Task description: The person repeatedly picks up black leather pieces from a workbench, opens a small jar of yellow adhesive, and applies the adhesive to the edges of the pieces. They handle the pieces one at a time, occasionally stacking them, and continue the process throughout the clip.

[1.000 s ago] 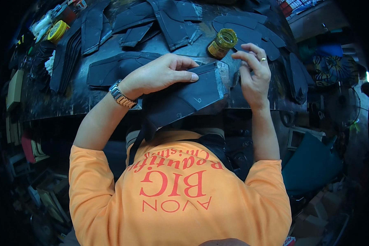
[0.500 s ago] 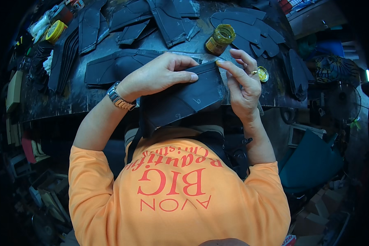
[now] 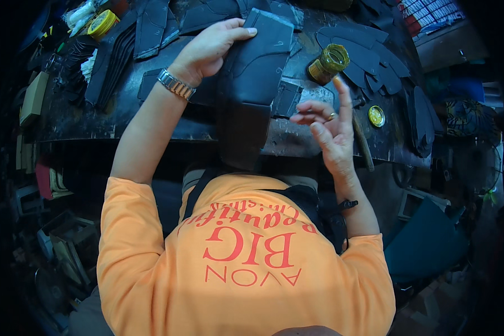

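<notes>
My left hand (image 3: pixel 211 49) pinches the far upper edge of a black stitched shoe upper (image 3: pixel 255 73) between thumb and fingers. The piece hangs lengthwise toward me, its lower end reaching over the table's front edge. My right hand (image 3: pixel 335 131) is off to its right, holding nothing, with the index finger stretched out and the other fingers loosely bent apart. A yellowish smear of glue sits on that index fingertip. Just beyond the finger is an open glass jar (image 3: pixel 318 73) with thick yellow-brown glue around its rim. Its yellow-coated lid (image 3: pixel 376 116) lies to the right.
Stacks of black cut pieces (image 3: pixel 369 53) lie at the far right, and more black uppers (image 3: pixel 154 28) at the far left. A wooden-handled tool (image 3: pixel 364 143) rests by my right wrist. A yellow tub (image 3: pixel 102 24) stands at the back left of the dark table (image 3: pixel 89 127).
My left hand has lifted the upper away from me and turned it lengthwise. My right hand has come off its edge and now stands apart, near the jar.
</notes>
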Demonstrator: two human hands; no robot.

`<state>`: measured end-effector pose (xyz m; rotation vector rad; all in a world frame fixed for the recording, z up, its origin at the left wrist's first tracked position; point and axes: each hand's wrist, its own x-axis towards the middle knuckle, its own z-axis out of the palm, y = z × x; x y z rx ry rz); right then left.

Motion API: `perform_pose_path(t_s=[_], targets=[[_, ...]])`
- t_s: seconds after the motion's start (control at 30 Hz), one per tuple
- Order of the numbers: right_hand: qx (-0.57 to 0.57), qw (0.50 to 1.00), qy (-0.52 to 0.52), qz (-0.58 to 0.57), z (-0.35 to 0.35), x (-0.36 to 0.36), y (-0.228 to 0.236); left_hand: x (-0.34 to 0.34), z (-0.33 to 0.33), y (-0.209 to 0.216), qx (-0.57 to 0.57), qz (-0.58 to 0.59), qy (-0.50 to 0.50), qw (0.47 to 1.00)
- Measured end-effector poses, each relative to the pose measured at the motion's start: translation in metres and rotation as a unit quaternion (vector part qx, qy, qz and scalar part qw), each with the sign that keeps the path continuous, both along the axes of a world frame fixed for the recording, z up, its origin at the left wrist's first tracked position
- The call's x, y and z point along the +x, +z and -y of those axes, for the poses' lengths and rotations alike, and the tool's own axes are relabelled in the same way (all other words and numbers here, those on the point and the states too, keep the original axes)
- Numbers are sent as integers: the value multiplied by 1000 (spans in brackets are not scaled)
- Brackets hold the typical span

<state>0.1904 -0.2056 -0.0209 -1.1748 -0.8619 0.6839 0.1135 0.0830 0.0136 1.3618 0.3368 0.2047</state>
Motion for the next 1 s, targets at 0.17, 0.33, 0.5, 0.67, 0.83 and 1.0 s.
perform_pose_path(t_s=[0.17,0.33,0.5,0.67,0.83,1.0], targets=[[-63,998,10,11,-2,-9,-13,-1,8,-22,-79,27,44,996],[-75,996,36,37,-5,-21,-23,-3,14,-30,-141,60,95,984],[-43,999,2,16,-8,-28,-23,-13,31,-26,-213,117,132,961],[18,999,-27,-6,-9,-17,-18,-55,78,-22,-63,60,40,995],[-19,1000,7,12,-1,-10,-22,-77,96,-26,-129,94,87,983],[-28,990,-79,110,0,14,-37,-92,42,-8,-229,224,215,923]])
